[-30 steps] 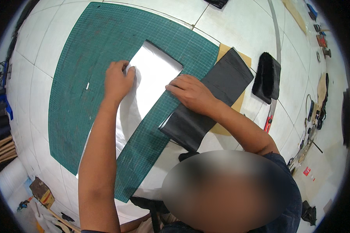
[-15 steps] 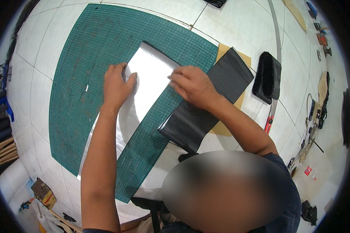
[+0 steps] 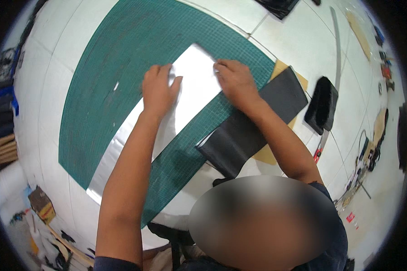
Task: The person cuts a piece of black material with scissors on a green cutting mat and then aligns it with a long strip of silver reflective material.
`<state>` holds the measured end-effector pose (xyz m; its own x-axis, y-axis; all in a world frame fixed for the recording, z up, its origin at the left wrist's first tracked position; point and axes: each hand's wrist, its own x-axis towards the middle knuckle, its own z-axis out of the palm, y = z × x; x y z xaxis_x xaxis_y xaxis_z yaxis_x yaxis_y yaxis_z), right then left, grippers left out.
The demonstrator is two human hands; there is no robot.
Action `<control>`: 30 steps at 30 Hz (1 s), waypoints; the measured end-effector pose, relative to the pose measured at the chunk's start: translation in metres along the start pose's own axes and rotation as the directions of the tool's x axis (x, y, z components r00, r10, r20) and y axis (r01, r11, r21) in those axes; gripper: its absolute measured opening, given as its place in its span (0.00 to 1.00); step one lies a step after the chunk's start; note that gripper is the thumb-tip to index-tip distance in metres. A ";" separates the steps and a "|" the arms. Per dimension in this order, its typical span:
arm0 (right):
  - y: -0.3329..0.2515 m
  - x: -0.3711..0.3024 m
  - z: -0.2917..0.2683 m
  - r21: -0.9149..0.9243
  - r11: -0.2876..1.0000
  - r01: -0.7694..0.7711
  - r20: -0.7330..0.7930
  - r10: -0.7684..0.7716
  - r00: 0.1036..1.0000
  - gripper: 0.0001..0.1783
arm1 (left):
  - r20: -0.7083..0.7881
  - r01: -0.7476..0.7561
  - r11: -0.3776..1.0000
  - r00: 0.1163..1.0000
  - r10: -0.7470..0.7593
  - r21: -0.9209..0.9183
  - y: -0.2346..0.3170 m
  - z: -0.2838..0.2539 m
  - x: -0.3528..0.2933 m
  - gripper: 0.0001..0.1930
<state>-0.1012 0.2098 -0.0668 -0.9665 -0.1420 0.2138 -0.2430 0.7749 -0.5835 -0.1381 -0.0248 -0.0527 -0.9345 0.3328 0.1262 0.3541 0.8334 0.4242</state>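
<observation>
A long, shiny white-silver sheet lies slantwise over a green cutting mat. My left hand grips the left edge of the sheet, thumb on its face and fingers bent at the edge. On the opposite edge, close to the far end, my right hand pinches the sheet with curled fingers; the fingertips are slightly blurred. My left forearm covers part of the sheet's near half. Right of the mat, under my right forearm, lies a folded black sheet with a pale inner side.
Tan sheet material shows beneath the black sheet. A black furry piece lies farther right, beside a red-handled cutter and a long metal strip on the white tiles. Rolls and bundles stand at the left edge.
The whole view has shifted, moving the mat rightward and up in the picture. The dark edge along the sheet's far end no longer shows. Both hands stay on the sheet's edges.
</observation>
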 end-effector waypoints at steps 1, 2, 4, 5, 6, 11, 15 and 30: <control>-0.004 0.001 0.003 0.078 0.985 -0.155 0.031 0.153 0.988 0.11 | 0.023 0.048 0.999 0.999 -0.048 -0.016 -0.001 0.000 -0.003 0.24; -0.010 0.001 0.002 -0.045 0.998 -0.034 0.019 0.035 0.999 0.11 | 0.044 0.105 0.994 0.994 -0.104 -0.021 -0.001 -0.001 -0.006 0.25; -0.013 0.001 -0.008 -0.174 0.982 0.075 0.056 -0.066 0.996 0.11 | 0.070 0.153 0.983 0.987 -0.146 -0.104 0.010 -0.009 -0.009 0.28; -0.015 0.002 -0.011 -0.180 0.981 0.068 0.100 -0.050 0.994 0.11 | -0.027 0.103 0.990 0.994 -0.106 -0.097 0.005 -0.005 -0.019 0.32; -0.015 0.001 -0.013 -0.220 0.974 0.059 0.097 -0.039 0.994 0.12 | -0.044 0.100 0.986 0.993 -0.107 -0.136 0.010 -0.008 -0.029 0.33; -0.016 -0.004 -0.005 -0.291 0.951 0.103 0.052 -0.092 0.994 0.14 | 0.069 0.259 0.959 0.961 -0.268 0.117 -0.009 -0.030 -0.156 0.38; -0.024 0.000 -0.002 -0.202 0.978 0.061 0.095 -0.042 0.995 0.15 | 0.038 0.420 0.884 0.899 -0.435 0.204 -0.050 -0.058 -0.259 0.40; -0.011 0.005 -0.006 -0.333 0.924 0.187 0.140 -0.148 0.979 0.14 | 0.249 0.303 0.900 0.888 -0.386 0.313 -0.143 -0.165 -0.369 0.46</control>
<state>-0.1029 0.2043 -0.0540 -0.9219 -0.3396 0.1864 -0.3777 0.8948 -0.2381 0.1505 -0.3394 -0.0117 -0.9578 0.0836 -0.2749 0.0464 0.9892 0.1391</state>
